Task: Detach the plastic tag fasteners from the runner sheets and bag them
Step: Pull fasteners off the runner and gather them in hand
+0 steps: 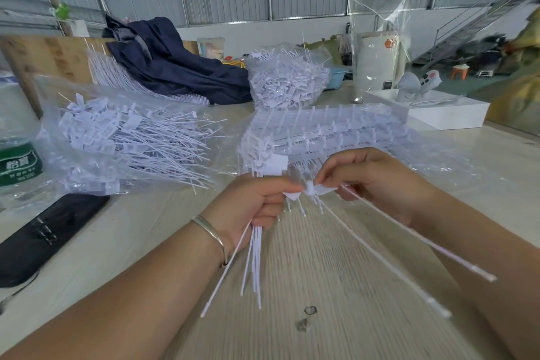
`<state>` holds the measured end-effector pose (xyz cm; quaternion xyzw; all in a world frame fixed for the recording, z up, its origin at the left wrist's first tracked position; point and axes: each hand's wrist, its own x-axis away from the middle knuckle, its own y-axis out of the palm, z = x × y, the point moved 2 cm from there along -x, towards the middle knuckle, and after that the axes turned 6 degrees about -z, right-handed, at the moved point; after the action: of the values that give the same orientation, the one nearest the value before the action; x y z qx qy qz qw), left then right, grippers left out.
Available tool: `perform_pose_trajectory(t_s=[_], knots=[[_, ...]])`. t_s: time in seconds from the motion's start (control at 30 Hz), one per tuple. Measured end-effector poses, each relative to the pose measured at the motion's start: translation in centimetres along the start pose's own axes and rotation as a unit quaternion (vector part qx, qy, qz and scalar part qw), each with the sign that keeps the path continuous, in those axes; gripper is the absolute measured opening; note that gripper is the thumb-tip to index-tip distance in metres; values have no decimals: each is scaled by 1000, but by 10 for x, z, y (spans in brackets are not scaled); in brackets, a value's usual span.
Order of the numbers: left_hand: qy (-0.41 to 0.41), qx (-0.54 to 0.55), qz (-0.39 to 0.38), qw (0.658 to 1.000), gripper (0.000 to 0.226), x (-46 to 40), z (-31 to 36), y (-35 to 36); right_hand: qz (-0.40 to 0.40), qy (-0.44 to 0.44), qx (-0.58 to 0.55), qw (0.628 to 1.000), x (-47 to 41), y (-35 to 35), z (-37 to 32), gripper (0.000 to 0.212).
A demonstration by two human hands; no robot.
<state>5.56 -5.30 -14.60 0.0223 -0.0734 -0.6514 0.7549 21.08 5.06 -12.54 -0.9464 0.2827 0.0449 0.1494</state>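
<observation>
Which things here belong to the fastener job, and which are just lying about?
Job:
left hand, gripping a bundle of detached fasteners
right hand, pinching one fastener
runner sheets
open bag of loose fasteners
second filled bag

Lying about:
dark jacket
green-labelled bottle
black pouch
white box

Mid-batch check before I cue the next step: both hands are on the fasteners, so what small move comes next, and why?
Probably a short twist-and-pull with the right hand to snap free the tag fastener it pinches by the head. The left hand already grips a bundle of detached fasteners, and the pinched one sits right beside that fist, ready to join it.
</observation>
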Motion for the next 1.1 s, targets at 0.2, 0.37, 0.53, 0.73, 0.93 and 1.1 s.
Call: perform_pose_trajectory(t_s=[0.2, 0.37, 0.53, 0.73, 0.93, 1.1], knots=[[0, -162, -17, 987, 39, 3, 0, 12, -21, 14, 9, 1000, 2, 3, 1, 13], [-15, -124, 74, 989, 33, 3, 3, -18, 35, -1, -15, 999, -1, -15, 4, 24], [-17, -89, 66, 994, 31, 2, 1, -16, 10, 2, 1, 1000, -1, -11, 7, 13], [-12, -171, 22, 985, 11, 6, -3, -2, 30, 11, -14, 999, -2, -9, 6, 11], [-42, -109, 55, 992, 53, 6, -3, -7, -29, 1, 27, 999, 0, -4, 7, 10], [-31, -126, 46, 990, 50, 6, -1, -3, -52, -5, 48, 998, 0, 3, 8, 17]])
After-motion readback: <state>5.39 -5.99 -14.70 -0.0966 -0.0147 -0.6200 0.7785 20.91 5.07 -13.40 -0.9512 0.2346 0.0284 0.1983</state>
